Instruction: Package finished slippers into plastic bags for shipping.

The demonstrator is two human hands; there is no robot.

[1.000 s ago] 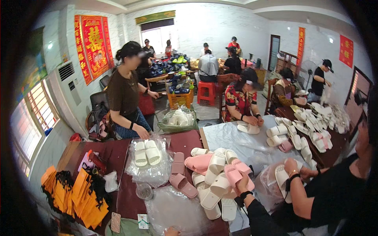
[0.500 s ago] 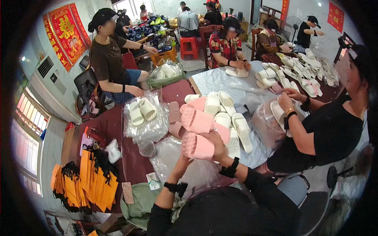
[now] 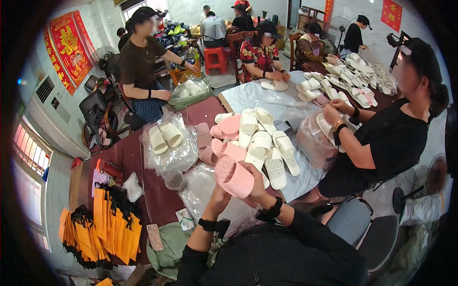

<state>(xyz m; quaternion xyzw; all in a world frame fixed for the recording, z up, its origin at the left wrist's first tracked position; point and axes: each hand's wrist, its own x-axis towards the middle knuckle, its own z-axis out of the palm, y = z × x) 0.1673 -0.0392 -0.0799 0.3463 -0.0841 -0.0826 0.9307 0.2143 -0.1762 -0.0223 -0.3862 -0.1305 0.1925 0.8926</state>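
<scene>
A pink slipper point(image 3: 234, 177) is held up between my two hands over the near part of the table. My left hand point(image 3: 219, 198) grips its lower left side, and my right hand point(image 3: 258, 183) is wrapped round its right side. Whether a second slipper sits behind it I cannot tell. Just beyond lies a heap of white slippers point(image 3: 275, 168) and pink slippers point(image 3: 228, 148). Clear plastic bags point(image 3: 202, 183) lie flat beside my left forearm. Farther left, a pair of white slippers point(image 3: 165, 137) rests on more clear bags.
Orange tags with black cords point(image 3: 114, 226), a phone point(image 3: 154, 237) and a clear round tub point(image 3: 174, 180) are on the left. A co-worker at right handles a white slipper point(image 3: 326, 125) by a plastic bag point(image 3: 312, 139). More co-workers sit or stand around the far side.
The pink slipper in my hands has been tilted, so its opening shows more. Another pink slipper that was just above it is no longer in that place. The whole view has shifted slightly.
</scene>
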